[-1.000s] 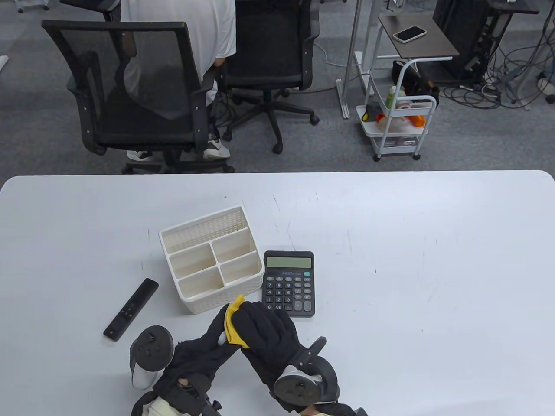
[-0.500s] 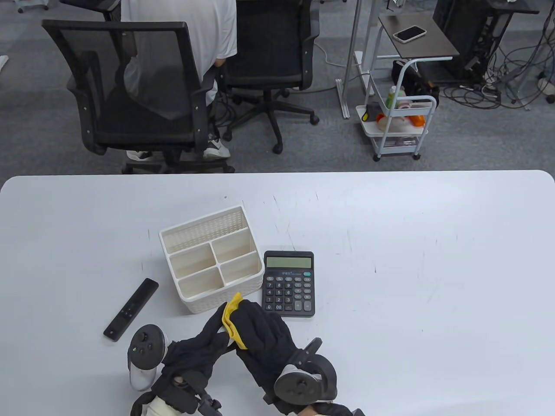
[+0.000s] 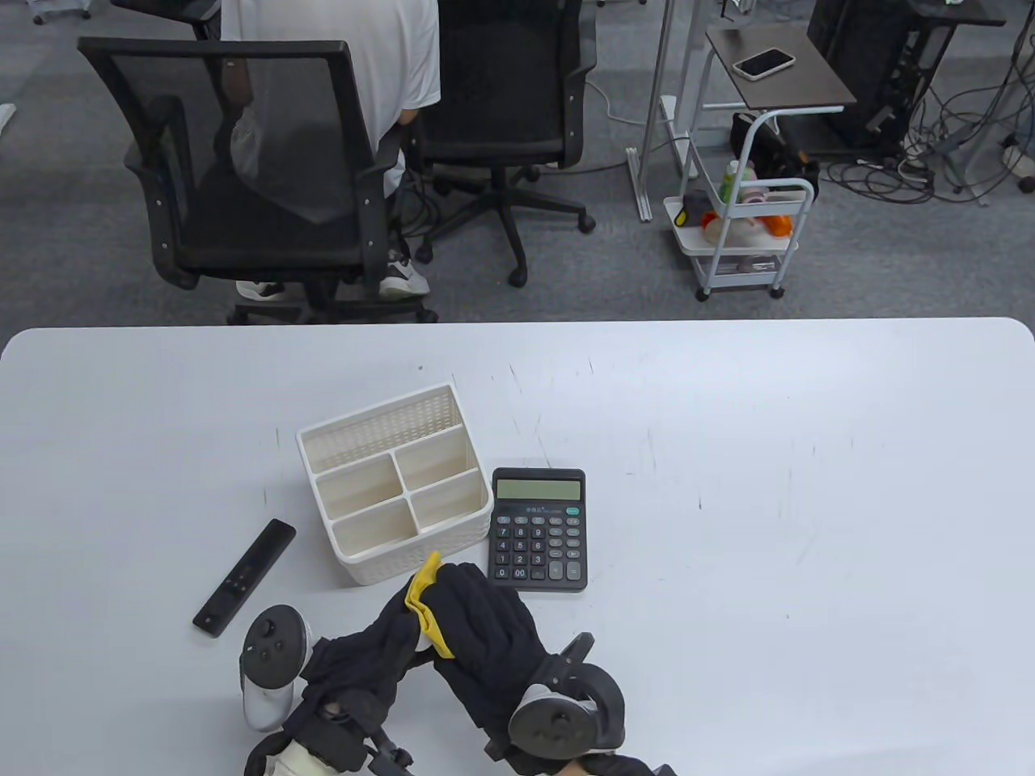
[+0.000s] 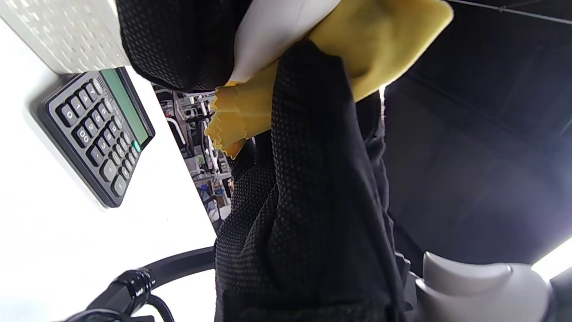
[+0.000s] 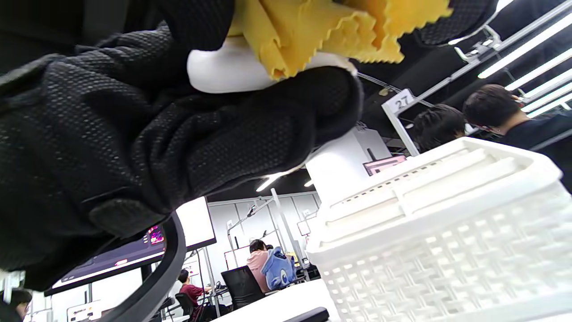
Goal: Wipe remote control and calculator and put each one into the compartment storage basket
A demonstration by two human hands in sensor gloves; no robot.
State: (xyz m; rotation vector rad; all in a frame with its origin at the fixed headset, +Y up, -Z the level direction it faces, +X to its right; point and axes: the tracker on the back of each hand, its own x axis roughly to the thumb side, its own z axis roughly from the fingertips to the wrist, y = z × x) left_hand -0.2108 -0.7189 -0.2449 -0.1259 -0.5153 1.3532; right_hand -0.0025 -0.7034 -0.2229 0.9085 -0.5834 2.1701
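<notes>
my two hands rub a white thing with the yellow cloth, low in the middle of the frame

my right hand (image 3: pixel 485 626) pinches the yellow cloth (image 3: pixel 426 602) and my left hand (image 3: pixel 380 655) grips the white thing (image 5: pixel 232 67); i can't tell what it is. i should rub slow and hold tight. the remote control (image 3: pixel 244 577) lies lower left, the calculator (image 3: pixel 539 529) touches the basket (image 3: pixel 380 566), both not in it yet. since a second ago my hands slid a bit down and left; nothing else moved.
</notes>
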